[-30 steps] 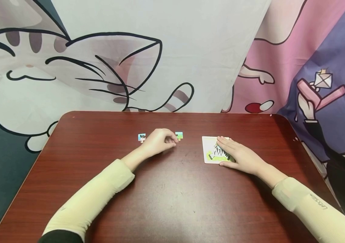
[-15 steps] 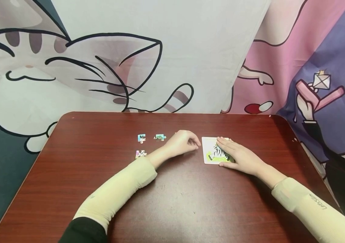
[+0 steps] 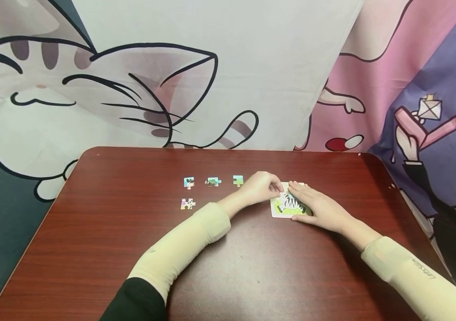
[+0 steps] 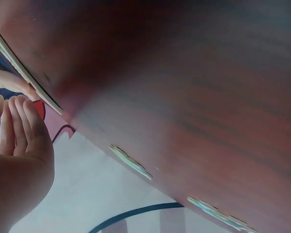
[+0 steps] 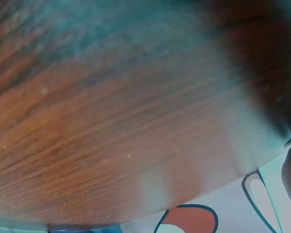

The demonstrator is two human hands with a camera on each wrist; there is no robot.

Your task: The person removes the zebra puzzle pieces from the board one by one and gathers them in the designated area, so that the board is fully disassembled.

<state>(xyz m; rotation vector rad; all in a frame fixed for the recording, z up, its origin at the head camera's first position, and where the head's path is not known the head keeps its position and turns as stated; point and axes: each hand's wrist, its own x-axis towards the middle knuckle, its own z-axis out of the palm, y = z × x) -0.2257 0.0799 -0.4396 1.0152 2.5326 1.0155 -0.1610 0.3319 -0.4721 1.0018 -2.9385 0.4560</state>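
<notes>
A white-bordered picture board with a zebra on a green and yellow ground lies on the table. My right hand rests on its right side, fingers straight, covering part of the picture. Over the board's upper left edge is my left hand, fingers loosely bent and nothing showing between them. In the left wrist view its fingers are close to the thin board, seen edge-on. Left of the hands lie small jigsaw pieces: a blue one, a green-blue one, a green one and a pink-white one.
The reddish-brown wooden table has rounded far corners. Close behind its far edge hangs a printed cartoon cloth. The left forearm, in a pale sleeve, crosses the table just right of the pink-white piece.
My left hand has moved right, from among the jigsaw pieces to the board's upper left edge, uncovering the pieces it hid. My right hand stays on the board.
</notes>
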